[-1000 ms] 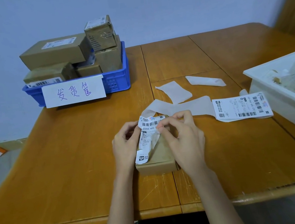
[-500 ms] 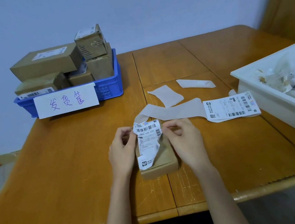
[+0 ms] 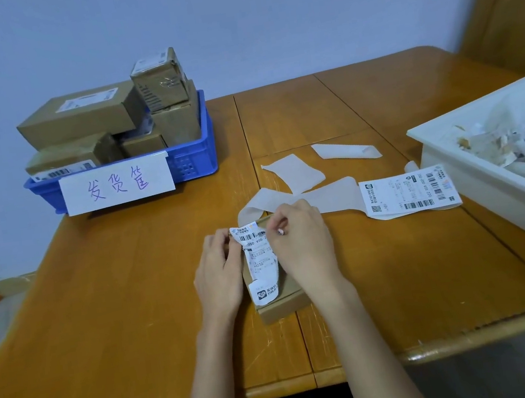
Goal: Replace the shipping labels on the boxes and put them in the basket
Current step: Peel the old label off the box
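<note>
- Left hand (image 3: pixel 219 274) and right hand (image 3: pixel 301 244) both pinch a curled shipping label (image 3: pixel 259 260) on a small cardboard box (image 3: pixel 281 304), near centre of the tabletop (image 3: pixel 117 303).
- A fresh label (image 3: pixel 408 193) lies right of it.
- A blue basket (image 3: pixel 195 161) of boxes sits far left.

A glossy orange-brown wooden table (image 3: pixel 134 301) carried everything. On it sat a blue plastic basket (image 3: pixel 195 161) at the far left, a white plastic bin (image 3: pixel 474 182) at the right edge, a small brown cardboard box (image 3: pixel 282 304) near the front, loose strips of white backing paper (image 3: pixel 294 174), and a printed white shipping label (image 3: pixel 408 191) beside the bin.
</note>
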The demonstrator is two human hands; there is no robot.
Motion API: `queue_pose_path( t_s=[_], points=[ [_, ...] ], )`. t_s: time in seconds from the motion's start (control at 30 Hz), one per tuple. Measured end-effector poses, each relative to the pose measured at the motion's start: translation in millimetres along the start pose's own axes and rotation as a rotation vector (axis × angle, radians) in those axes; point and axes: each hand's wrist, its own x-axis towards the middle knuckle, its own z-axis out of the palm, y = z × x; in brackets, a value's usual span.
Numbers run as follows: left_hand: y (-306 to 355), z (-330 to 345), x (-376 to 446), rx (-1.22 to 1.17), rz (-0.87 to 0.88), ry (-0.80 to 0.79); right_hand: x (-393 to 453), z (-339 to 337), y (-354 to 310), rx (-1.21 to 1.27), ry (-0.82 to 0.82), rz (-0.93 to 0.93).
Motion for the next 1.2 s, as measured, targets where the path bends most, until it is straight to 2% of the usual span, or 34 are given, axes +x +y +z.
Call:
queue_pose_path(
  t_s=[0.23, 0.37, 0.47, 0.6, 0.77, 0.97, 1.2],
  points=[
    [-0.4, 0.4, -0.2, 0.011, -0.005, -0.001, -7.5, 12.3, 0.4, 0.121, 0.092, -0.137],
    [1.2, 0.3, 0.5, 0.008, -0.01, 0.0, -10.0, 10.3, -1.3, 0.188, -0.001, -0.15],
    [0.4, 0.1, 0.8, -0.002, -0.011, 0.002, -10.5, 5.4, -0.9, 0.351, -0.045, -0.054],
    [-0.2, -0.8, 0.0, -0.014, -0.024, 0.002, -9.7, 2.9, 3.1, 0.526, 0.023, 0.094],
    [1.6, -1.1, 0.3, -0.032, -0.027, 0.002, -8.7, 4.6, 5.5, 0.445, 0.015, 0.161],
    [1.5, -1.2, -0.6, -0.042, -0.028, 0.005, -6.5, 8.5, 9.5, 0.277, -0.015, 0.105],
    [3.0, -1.6, -0.7, -0.074, -0.042, -0.008, -5.0, 10.8, 11.4, 0.42, -0.022, 0.142]
  ],
)
